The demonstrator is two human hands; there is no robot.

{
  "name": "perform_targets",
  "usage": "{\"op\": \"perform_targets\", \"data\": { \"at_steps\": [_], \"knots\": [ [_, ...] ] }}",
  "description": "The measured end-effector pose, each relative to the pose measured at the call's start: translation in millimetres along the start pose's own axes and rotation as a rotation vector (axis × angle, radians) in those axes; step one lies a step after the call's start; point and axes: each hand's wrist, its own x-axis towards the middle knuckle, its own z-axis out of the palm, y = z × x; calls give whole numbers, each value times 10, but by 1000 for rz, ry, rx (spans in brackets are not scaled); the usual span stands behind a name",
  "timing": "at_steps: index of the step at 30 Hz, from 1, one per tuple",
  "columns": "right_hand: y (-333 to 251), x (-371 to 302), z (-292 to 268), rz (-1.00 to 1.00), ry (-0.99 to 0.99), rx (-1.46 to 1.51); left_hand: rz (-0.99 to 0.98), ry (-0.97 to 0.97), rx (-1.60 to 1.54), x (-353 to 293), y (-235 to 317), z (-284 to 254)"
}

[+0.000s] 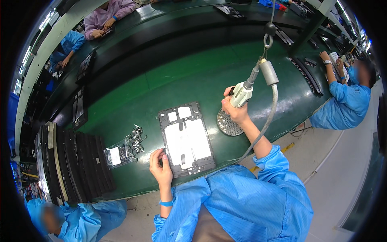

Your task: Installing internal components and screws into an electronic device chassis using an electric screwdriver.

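Head view, first entry: the right hand (238, 113)?
Closed around a pale powered tool (243, 95), fingers wrapped about its body. Tool hangs below a suspended line; thick grey cable (272, 111) curves down past the right forearm. Tip hidden behind the hand.

And the left hand (162, 167)?
Fingers loosely curled, thumb raised, beside the left edge of the panel. Whether it pinches anything, or touches that edge, I cannot tell.

Panel: description and location?
One flat, dark-framed panel (192, 139), rectangular, with white areas inside. Lies flat on the green table (137, 99), near its front edge, between the two hands.

Item to its right?
One round dish (229, 126) with a perforated-looking surface and small light pieces on it; right hand and tool are above it.

Items to its left?
One loose heap of small metallic parts (138, 139); one clear bag (116, 156) with a white label, just beside the heap. Farther left, one row of dark slabs (78, 163), standing on edge, closely packed.
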Motion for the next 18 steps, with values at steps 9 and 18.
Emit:
{"op": "perform_targets", "data": {
  "at_steps": [9, 18],
  "knots": [
    [24, -14, 43, -21, 110, -61, -13, -9, 15, -2, 3, 1],
    [100, -59, -15, 0, 95, -61, 5, -10, 6, 2, -4, -9]
  ]
}}
